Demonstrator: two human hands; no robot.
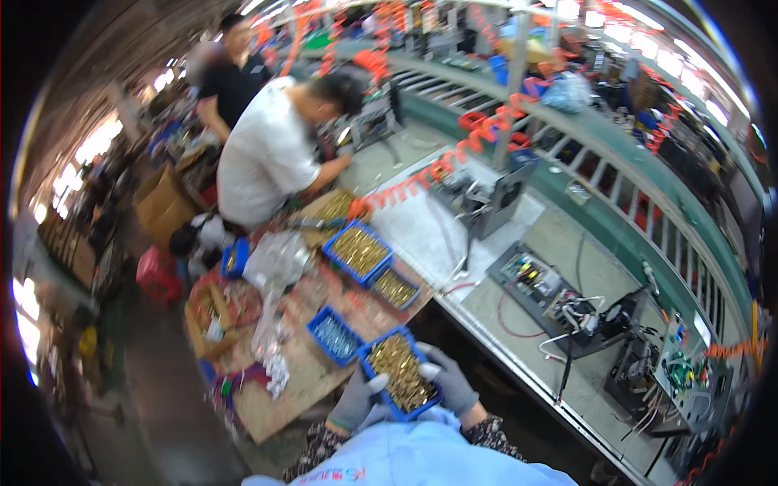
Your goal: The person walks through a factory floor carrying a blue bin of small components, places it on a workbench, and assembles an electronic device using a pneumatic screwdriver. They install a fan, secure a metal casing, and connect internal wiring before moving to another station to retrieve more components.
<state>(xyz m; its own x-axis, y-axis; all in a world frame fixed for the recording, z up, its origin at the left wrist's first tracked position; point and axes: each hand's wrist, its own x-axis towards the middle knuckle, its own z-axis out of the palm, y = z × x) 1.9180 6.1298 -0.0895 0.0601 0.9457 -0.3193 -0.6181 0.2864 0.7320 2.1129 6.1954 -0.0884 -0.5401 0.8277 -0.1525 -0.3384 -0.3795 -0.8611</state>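
Observation:
Between my two gloved hands is a blue plastic bin heaped with brass-coloured screws. My left hand grips its left side, the thumb over the rim. On the opposite side my right hand is wrapped round the edge, thumb on top. The bin is close to my body, at the near edge of a worn wooden table. Just beyond it stands a smaller blue bin of silvery screws. Farther off, two more blue bins hold brass-coloured pieces.
A clear plastic bag lies on the wooden table. To the right runs a workbench with opened appliance units and wires, beside a roller conveyor. An orange coiled hose hangs across. A person in white works at the bench.

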